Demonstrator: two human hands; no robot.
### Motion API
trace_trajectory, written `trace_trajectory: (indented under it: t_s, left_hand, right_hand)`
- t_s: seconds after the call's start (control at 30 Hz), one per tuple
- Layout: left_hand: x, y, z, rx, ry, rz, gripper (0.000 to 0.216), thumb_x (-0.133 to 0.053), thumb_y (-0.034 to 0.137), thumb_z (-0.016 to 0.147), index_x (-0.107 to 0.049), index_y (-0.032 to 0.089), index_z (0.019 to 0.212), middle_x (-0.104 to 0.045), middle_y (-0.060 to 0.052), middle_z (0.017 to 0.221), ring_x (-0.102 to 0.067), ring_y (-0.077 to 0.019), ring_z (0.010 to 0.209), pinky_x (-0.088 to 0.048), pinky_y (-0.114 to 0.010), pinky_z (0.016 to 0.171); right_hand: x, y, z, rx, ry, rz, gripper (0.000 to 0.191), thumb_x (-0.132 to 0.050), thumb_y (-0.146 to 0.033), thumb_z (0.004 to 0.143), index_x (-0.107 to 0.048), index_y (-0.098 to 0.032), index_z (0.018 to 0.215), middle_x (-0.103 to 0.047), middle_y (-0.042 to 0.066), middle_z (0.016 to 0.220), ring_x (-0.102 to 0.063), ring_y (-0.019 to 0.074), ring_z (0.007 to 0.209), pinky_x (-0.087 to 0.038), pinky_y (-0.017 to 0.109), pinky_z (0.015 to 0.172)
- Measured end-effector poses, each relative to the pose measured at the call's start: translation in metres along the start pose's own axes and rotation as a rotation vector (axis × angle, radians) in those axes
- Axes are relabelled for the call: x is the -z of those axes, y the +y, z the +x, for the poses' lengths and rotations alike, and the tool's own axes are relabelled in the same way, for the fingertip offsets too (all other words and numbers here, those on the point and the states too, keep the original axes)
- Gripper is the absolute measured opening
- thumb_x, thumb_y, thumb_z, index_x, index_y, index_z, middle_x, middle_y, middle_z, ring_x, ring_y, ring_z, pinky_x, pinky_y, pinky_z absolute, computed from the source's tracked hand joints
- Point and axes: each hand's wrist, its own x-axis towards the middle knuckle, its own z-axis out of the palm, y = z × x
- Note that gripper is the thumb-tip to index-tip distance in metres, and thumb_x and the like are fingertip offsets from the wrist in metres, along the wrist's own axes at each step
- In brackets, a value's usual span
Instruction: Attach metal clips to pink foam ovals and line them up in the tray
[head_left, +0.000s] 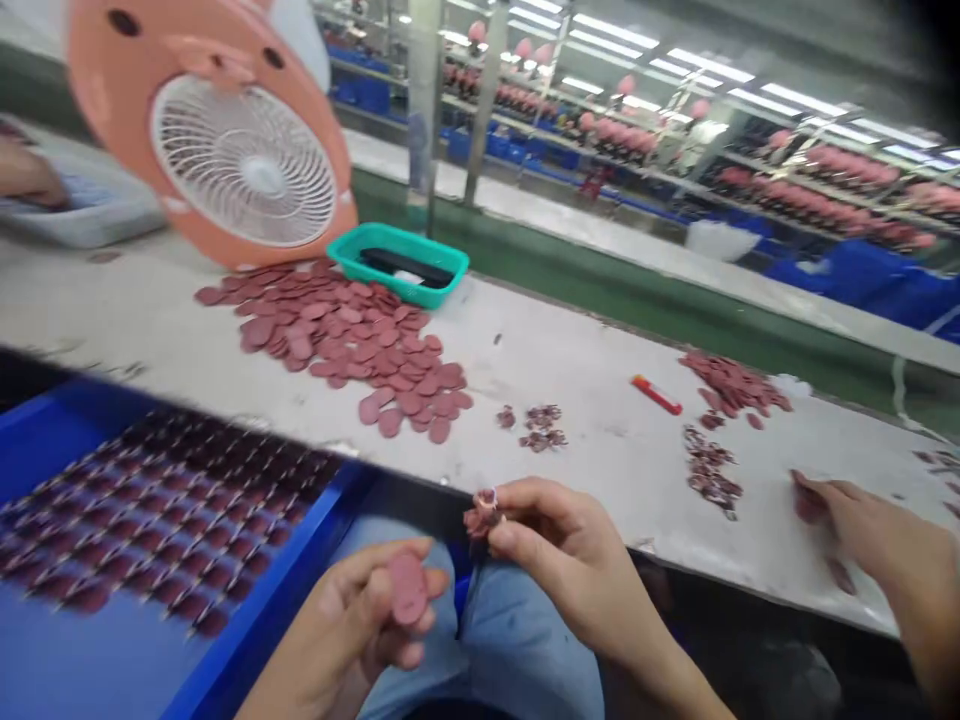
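Factory workbench (570, 400) with a white top runs across the view, and long shelves (825, 170) with pink parts stand behind it. At 6 o'clock, the person's left hand (341, 625) is closed on a pink oval disc (408, 589), holding it between thumb and fingers. The right hand (566, 555) pinches a small pink piece (484, 512) just above the bench edge. Blue tray (300, 540) with rows of dark red pieces lies at 8 o'clock, a heap of pink discs (337, 340) lies at 11 o'clock, and a co-worker's hand (862, 520) is at 4 o'clock.
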Motion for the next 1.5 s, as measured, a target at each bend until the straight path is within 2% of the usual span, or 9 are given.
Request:
trace_trajectory:
  t_s: [0.07, 0.17, 0.33, 0.7, 0.83, 1.0, 1.13, 1.5]
  left_hand:
    - [-0.006, 0.003, -0.008, -0.035, -0.013, 0.015, 0.044, -0.09, 0.053, 0.058, -0.08, 0.018, 0.083, -0.072, -0.003, 0.072, -0.062, -0.0116, 0.061, -0.051, -0.017, 0.05]
    - [-0.011, 0.006, -0.013, -0.056, -0.117, 0.032, 0.04, -0.088, 0.053, 0.06, -0.078, 0.016, 0.067, -0.067, -0.001, 0.068, -0.059, -0.0097, 0.058, -0.051, -0.016, 0.05]
    - [-0.001, 0.005, -0.015, -0.014, -0.133, 0.038, 0.04, -0.087, 0.052, 0.064, -0.082, 0.018, 0.085, -0.067, -0.001, 0.066, -0.059, -0.0103, 0.058, -0.051, -0.016, 0.051]
    - [0.004, 0.004, -0.01, 0.022, -0.2, 0.015, 0.03, -0.082, 0.046, 0.074, -0.081, 0.02, 0.089, -0.067, 0.0, 0.067, -0.058, -0.0086, 0.058, -0.052, -0.015, 0.051]
    - [0.005, 0.004, -0.009, 0.038, -0.17, -0.003, 0.031, -0.082, 0.046, 0.074, -0.082, 0.019, 0.089, -0.067, 0.0, 0.066, -0.059, -0.0076, 0.056, -0.051, -0.014, 0.049]
    - [0.004, 0.006, -0.01, 0.056, -0.142, -0.003, 0.032, -0.084, 0.046, 0.072, -0.081, 0.018, 0.086, -0.067, 0.0, 0.065, -0.06, -0.0076, 0.055, -0.053, -0.014, 0.049]
    - [0.0, 0.011, -0.013, 0.08, -0.111, -0.015, 0.038, -0.087, 0.048, 0.066, -0.081, 0.016, 0.087, -0.067, 0.001, 0.062, -0.06, -0.0077, 0.054, -0.053, -0.014, 0.05]
    - [0.004, 0.008, -0.013, 0.061, -0.148, -0.015, 0.028, -0.085, 0.042, 0.072, -0.081, 0.017, 0.084, -0.067, 0.001, 0.061, -0.058, -0.008, 0.053, -0.053, -0.015, 0.051]
  right_hand:
    - [-0.01, -0.005, -0.014, 0.099, -0.02, -0.097, 0.014, -0.073, -0.027, 0.088, -0.075, -0.028, 0.102, -0.075, 0.001, 0.089, -0.07, 0.0128, 0.079, -0.056, 0.024, 0.071]
    - [-0.013, -0.011, -0.023, 0.212, -0.052, -0.253, 0.018, -0.073, -0.02, 0.088, -0.075, -0.027, 0.104, -0.073, -0.001, 0.082, -0.067, 0.0106, 0.071, -0.053, 0.022, 0.068]
    - [-0.022, -0.015, -0.022, 0.281, -0.083, -0.373, 0.014, -0.073, -0.015, 0.086, -0.074, -0.019, 0.099, -0.073, -0.001, 0.075, -0.065, 0.0103, 0.068, -0.052, 0.021, 0.064]
    - [-0.023, -0.015, -0.016, 0.342, -0.158, -0.451, 0.021, -0.074, -0.009, 0.085, -0.073, -0.02, 0.102, -0.075, -0.002, 0.084, -0.066, 0.01, 0.072, -0.053, 0.023, 0.069]
    - [-0.024, -0.015, -0.013, 0.354, -0.194, -0.445, 0.018, -0.072, -0.008, 0.086, -0.072, -0.018, 0.102, -0.075, 0.0, 0.084, -0.066, 0.0109, 0.072, -0.052, 0.024, 0.069]
    - [-0.024, -0.013, -0.012, 0.341, -0.216, -0.403, 0.026, -0.071, -0.007, 0.086, -0.072, -0.023, 0.106, -0.076, -0.001, 0.086, -0.067, 0.0113, 0.073, -0.053, 0.024, 0.07]
    - [-0.024, -0.013, -0.011, 0.362, -0.227, -0.409, 0.027, -0.071, -0.006, 0.086, -0.072, -0.022, 0.108, -0.076, -0.001, 0.086, -0.067, 0.0112, 0.074, -0.053, 0.025, 0.07]
    - [-0.027, -0.017, -0.012, 0.427, -0.239, -0.47, 0.023, -0.07, -0.004, 0.085, -0.072, -0.017, 0.104, -0.075, 0.002, 0.083, -0.067, 0.012, 0.072, -0.054, 0.025, 0.068]
